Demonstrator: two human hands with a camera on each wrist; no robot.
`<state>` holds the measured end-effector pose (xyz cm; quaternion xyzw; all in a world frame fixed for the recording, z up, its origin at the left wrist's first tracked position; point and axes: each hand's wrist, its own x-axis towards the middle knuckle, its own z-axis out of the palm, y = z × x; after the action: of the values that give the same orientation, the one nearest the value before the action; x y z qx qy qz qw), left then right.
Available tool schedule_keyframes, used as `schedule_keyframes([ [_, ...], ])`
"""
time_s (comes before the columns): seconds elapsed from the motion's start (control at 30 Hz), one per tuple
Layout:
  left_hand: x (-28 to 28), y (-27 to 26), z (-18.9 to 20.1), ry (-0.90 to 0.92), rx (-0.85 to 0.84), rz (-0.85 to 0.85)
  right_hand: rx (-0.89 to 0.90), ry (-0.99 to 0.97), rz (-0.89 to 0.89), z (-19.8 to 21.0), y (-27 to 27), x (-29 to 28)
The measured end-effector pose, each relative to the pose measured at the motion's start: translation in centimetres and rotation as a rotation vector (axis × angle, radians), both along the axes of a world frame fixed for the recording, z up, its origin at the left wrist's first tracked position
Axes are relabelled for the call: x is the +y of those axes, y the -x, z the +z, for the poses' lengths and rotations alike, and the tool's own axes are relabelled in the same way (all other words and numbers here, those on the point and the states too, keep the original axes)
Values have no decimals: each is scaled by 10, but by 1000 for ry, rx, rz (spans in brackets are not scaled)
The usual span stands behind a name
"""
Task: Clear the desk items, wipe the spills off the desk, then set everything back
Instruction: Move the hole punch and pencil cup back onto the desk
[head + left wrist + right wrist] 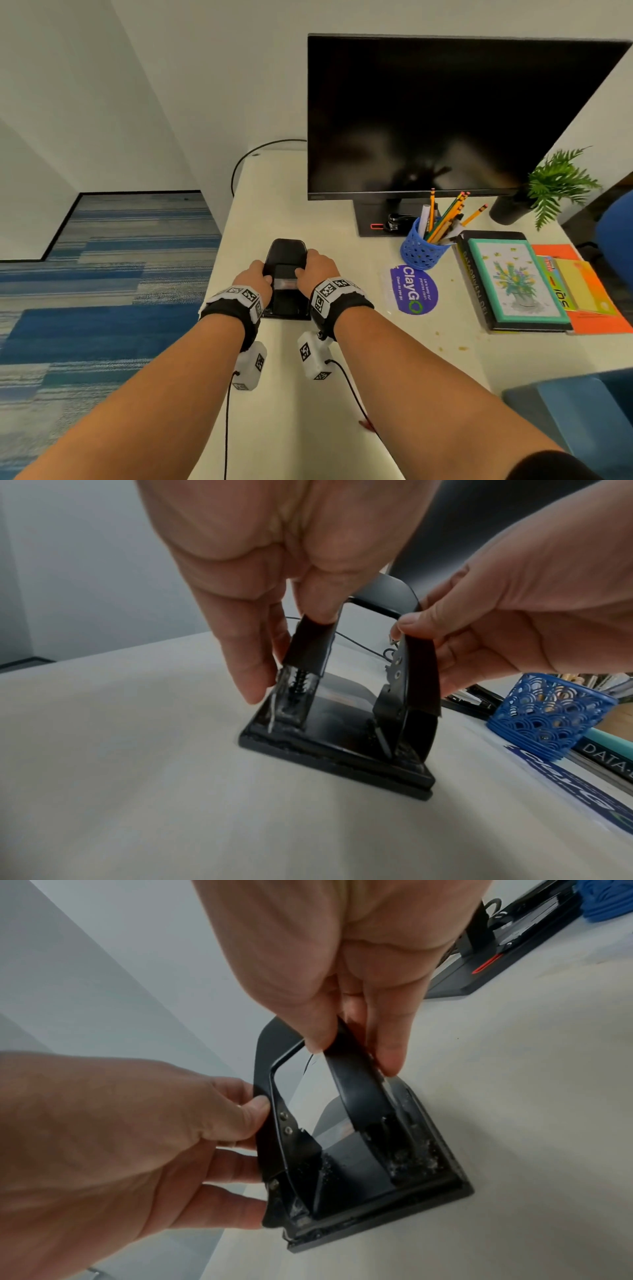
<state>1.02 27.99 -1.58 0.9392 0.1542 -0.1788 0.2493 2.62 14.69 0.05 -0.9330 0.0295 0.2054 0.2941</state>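
Hands, left (257, 276) and right (317, 268), grip hole punch (287, 274); wrist views alone reveal its spring (298, 685).

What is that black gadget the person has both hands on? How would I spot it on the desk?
Start at the big dark monitor at the back of the white desk. In front of its left edge, near the desk's left side, sits a black hole punch, gripped by the left hand and right hand. Unlike the colourful blue pencil cup and books to its right, it is all black with an arched lever.

Hole punch (287, 274) on desk (342, 394), left of pencil cup (422, 251); monitor (455, 116) behind.
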Motion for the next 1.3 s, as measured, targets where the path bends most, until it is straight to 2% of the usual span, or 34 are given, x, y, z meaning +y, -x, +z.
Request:
schedule_keyframes([
  [0.13,11,-4,-4,70,-21,1,-22,-4,12,-5,-5,8],
  [0.27,19,-5,-12,62,56,-59,111,31,-41,-12,-9,9],
  [0.4,24,-10,-18,61,10,-21,176,-9,-62,-21,-16,17],
  [0.6,35,-23,-22,93,-74,53,142,-41,-60,-23,-33,32],
  [1.03,42,-37,-25,39,-92,144,115,-28,-7,-31,-49,48],
  [1.3,37,-32,-24,39,-82,147,139,-5,46,-25,-40,37],
])
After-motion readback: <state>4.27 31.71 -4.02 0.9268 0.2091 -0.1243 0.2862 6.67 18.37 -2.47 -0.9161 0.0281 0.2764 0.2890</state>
